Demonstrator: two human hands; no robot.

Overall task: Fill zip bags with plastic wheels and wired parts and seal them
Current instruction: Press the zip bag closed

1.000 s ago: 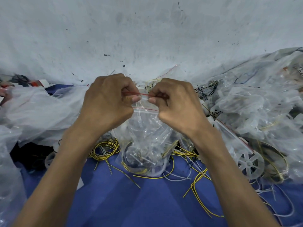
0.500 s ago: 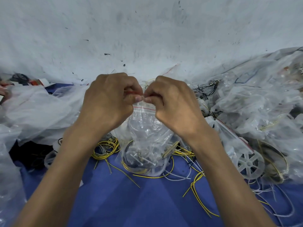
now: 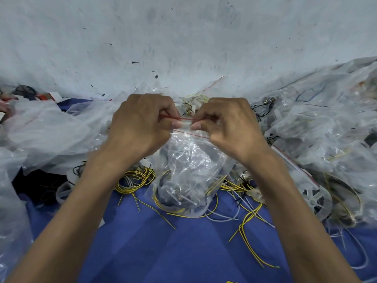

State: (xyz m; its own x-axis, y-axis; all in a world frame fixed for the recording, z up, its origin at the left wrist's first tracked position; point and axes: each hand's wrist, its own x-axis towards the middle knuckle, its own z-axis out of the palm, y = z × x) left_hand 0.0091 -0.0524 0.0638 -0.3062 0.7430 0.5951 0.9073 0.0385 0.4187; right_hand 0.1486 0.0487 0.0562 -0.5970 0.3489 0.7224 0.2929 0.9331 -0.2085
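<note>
- The zip bag (image 3: 189,170) hangs under the grip with its mouth up. Its long axis runs from the pinch down to the blue cloth (image 3: 183,252), where its bottom rests.
- The red zip strip (image 3: 184,119) lies sideways, from one hand to the other; the fingers hide both its ends.
- The left hand (image 3: 142,123) pinches the strip between thumb and curled fingers. The right hand (image 3: 226,125) does the same just beside it.
- One bag is held, by two hands. The wires and dark parts inside are too tangled to count.
- Loose yellow wires (image 3: 132,180) lie on the cloth below the grip, on both sides of the bag.
- To the right of the grip is a pile of clear bags (image 3: 326,129); one white plastic wheel (image 3: 312,199) shows at its lower edge.
- To the left of the grip lies a crumpled plastic sheet (image 3: 47,127).
</note>
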